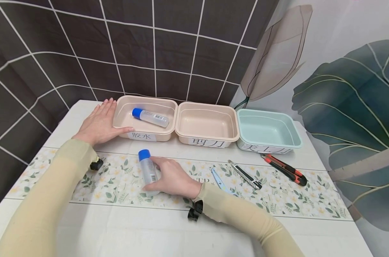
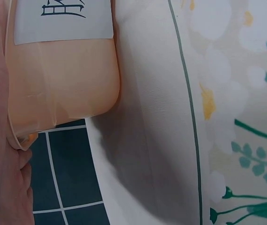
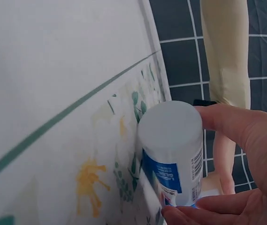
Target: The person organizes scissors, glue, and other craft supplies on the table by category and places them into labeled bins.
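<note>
My right hand (image 1: 178, 177) grips a clear glue bottle (image 1: 148, 170) with a blue cap, thumb on one side and fingers on the other. Its flat base and printed blue label show in the right wrist view, close to the tablecloth. My left hand (image 1: 99, 123) rests on the left end of a beige bin (image 1: 165, 136) labelled 胶水. Its fingers lie straight along the side rim and its thumb reaches over the front rim. Inside that bin lies a second blue-capped glue bottle (image 1: 150, 117). The left wrist view shows the hand against the rim of the bin (image 2: 67, 79).
Beside it stand a beige bin (image 1: 210, 123) labelled 剪刀 and a mint bin (image 1: 268, 130). In front lie a slim light-blue tool (image 1: 219, 179), partly behind my right sleeve, a silver-and-black utility knife (image 1: 245, 175) and a red-and-black utility knife (image 1: 285, 169). A tiled-pattern backdrop (image 1: 175, 50) hangs behind.
</note>
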The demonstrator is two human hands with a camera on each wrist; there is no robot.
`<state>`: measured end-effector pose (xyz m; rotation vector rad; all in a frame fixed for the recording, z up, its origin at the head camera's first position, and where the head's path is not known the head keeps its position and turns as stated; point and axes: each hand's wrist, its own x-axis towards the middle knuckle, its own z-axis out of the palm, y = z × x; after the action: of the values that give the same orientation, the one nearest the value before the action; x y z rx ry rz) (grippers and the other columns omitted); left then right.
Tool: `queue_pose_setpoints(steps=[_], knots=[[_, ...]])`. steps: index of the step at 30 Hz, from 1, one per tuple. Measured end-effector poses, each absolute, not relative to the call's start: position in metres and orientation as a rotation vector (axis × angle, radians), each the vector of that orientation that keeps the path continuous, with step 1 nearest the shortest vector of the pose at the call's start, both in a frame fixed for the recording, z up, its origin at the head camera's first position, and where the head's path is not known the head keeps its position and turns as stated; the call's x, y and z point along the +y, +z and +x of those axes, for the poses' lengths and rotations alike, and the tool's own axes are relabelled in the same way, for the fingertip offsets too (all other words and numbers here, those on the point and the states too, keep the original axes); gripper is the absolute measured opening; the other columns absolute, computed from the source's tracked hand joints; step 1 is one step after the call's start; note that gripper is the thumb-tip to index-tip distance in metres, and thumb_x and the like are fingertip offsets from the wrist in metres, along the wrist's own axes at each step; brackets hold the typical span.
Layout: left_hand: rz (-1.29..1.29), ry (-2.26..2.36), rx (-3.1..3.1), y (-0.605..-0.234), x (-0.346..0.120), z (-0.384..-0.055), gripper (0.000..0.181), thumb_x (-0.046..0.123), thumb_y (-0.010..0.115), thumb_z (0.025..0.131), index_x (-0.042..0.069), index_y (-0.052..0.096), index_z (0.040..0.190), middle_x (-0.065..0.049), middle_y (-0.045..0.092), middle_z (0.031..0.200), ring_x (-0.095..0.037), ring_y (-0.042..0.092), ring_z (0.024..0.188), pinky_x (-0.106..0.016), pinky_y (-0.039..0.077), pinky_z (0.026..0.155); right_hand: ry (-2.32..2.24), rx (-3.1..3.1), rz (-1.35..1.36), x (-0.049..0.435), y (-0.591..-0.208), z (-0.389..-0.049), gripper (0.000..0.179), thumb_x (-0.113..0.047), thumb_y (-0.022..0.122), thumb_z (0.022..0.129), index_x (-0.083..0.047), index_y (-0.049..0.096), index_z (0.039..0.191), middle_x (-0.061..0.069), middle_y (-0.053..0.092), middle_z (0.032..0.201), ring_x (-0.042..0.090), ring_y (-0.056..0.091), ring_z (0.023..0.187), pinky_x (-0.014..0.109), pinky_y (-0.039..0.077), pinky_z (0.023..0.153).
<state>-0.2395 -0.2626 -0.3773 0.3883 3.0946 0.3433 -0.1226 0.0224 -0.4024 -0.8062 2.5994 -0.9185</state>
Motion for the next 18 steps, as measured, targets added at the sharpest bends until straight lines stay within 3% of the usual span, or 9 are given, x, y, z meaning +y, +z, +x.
queue_pose_setpoints(steps=[6,18], knots=[[0.382,0.352,3.088,-0.377,-0.263,-0.238,0.124,0.079,0.054,0.087,-0.010,0.005,0.158,-0.030,0.004,0.165,-0.039,0.000,0.153,-0.048,-0.002,0.123,-0.920,2.560,-0.837,0.021,-0.402,-0.127,0.093,-0.028,0.089,0.072,-0.001,0.046,0.151,0.005,0.067,0.117,0.005,0.061,0.092,0.016,0.051,0.071],[0.379,0.359,3.080,-0.378,-0.264,-0.238,0.123,0.080,0.052,0.087,-0.009,0.004,0.158,-0.030,0.002,0.165,-0.039,-0.002,0.153,-0.048,-0.004,0.123,-0.857,2.546,-0.891,0.028,-0.394,-0.139,0.076,-0.015,0.085,0.076,-0.013,0.057,0.147,0.000,0.068,0.121,0.009,0.058,0.088,0.021,0.048,0.074]])
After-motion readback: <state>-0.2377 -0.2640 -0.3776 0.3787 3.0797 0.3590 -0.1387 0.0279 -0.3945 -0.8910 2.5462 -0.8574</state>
